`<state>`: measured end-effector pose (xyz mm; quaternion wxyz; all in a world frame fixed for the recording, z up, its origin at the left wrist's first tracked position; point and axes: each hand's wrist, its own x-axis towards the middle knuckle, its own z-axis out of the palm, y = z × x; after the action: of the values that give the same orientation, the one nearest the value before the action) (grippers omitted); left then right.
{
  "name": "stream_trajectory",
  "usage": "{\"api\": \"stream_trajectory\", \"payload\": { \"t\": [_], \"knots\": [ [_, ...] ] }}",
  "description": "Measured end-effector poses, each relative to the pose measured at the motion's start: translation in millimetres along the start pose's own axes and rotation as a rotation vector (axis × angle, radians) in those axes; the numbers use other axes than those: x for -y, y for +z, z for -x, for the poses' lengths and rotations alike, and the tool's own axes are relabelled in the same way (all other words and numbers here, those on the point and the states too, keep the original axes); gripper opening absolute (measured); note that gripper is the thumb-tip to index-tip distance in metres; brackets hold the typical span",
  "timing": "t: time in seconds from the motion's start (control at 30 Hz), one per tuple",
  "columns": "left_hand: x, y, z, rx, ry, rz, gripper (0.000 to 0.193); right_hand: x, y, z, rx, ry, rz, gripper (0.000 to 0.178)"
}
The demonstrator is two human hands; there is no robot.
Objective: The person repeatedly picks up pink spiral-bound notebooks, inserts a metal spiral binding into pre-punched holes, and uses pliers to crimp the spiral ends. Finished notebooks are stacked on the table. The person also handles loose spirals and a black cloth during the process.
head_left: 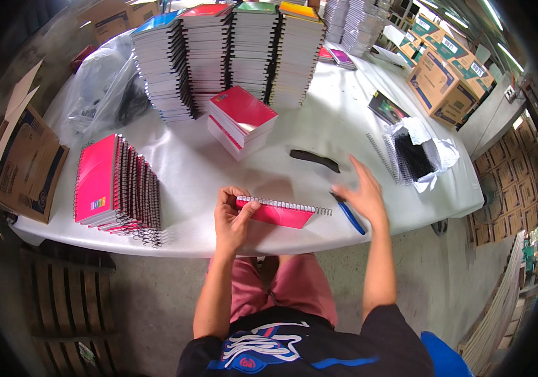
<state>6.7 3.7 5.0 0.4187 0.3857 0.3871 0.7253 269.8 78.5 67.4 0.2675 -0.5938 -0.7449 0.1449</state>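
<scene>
My left hand point(232, 217) grips a red spiral notebook point(281, 215) by the left end of its bound edge, thumb on top. A wire coil runs along the edge and sticks out past the right end. My right hand point(364, 193) is empty, fingers apart, just above the blue-handled pliers point(350, 217) on the white table. Beyond the notebook lies a black curved strip-like object point(315, 159), perhaps a tool. A stack of red-covered pages point(242, 125) without visible coils stands farther back.
Spiral notebooks with red covers point(98, 182) are stacked at the left. Tall notebook stacks point(212, 60) line the back. Loose coils in white paper point(416, 154) lie at the right. An open carton point(27, 163) stands left, a plastic bag point(102, 88) behind it, closed cartons point(442, 88) far right.
</scene>
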Motion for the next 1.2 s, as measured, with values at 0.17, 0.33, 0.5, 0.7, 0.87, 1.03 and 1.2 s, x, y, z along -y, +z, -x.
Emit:
{"api": "stream_trajectory", "payload": {
  "t": [0.17, 0.33, 0.5, 0.7, 0.87, 1.03, 1.2],
  "knots": [
    [-26, 20, 7, -0.255, 0.064, 0.043, 0.058, -31, 29, 90, -0.070, -0.117, 0.327, 0.049],
    [-35, 27, 13, -0.257, 0.382, -0.420, 0.084, 33, 22, 89, -0.158, 0.007, -0.304, 0.039],
    [-44, 26, 18, -0.255, 0.589, -0.577, 0.098, 124, 1, 89, -0.060, -0.391, -0.223, 0.032],
    [-52, 27, 18, -0.238, 0.677, -0.558, 0.095, 142, 7, 83, -0.065, -0.413, -0.156, 0.034],
    [-48, 27, 21, -0.251, 0.747, -0.649, 0.100, 142, 7, 86, 0.125, -0.355, -0.334, 0.035],
    [-44, 26, 21, -0.290, 0.790, -0.703, 0.100, 126, 12, 87, 0.873, 0.308, -1.519, 0.037],
    [-49, 31, 16, -0.424, 0.521, -0.378, 0.093, 120, 33, 83, 0.347, -0.112, -0.851, 0.037]
  ]
}}
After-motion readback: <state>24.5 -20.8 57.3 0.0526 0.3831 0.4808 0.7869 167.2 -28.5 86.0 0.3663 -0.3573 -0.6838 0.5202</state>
